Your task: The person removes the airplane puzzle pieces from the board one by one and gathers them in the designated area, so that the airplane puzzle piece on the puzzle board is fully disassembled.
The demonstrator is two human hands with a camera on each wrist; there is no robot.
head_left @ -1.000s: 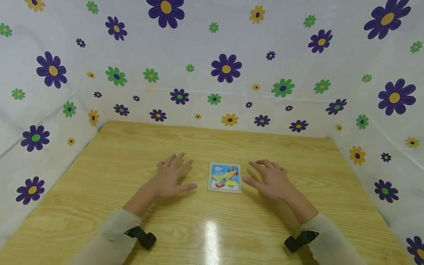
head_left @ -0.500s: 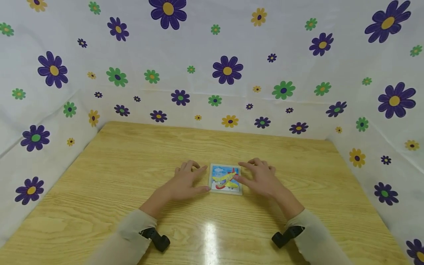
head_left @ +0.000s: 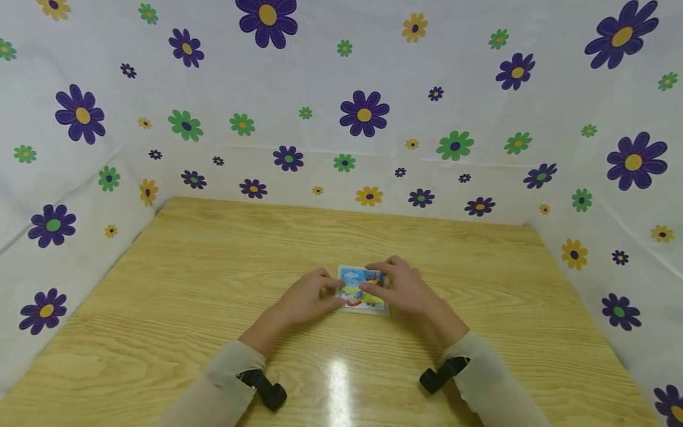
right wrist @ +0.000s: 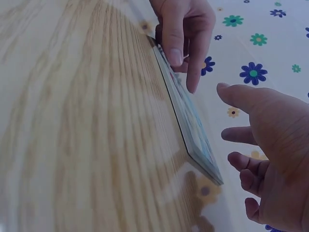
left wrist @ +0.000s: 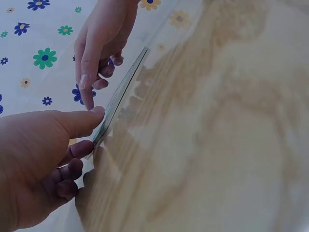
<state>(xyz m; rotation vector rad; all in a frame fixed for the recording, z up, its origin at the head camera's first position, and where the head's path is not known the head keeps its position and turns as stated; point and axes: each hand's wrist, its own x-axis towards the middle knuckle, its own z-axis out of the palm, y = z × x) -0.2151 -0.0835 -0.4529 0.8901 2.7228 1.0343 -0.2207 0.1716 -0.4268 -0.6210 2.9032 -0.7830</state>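
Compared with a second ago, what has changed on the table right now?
The left hand has moved right, bringing its thumb and forefinger to the left edge of the airplane picture board. The right hand has moved left, its thumb and forefinger now over the board's right half. No firm grip is visible. The board lies flat in the same place on the table.
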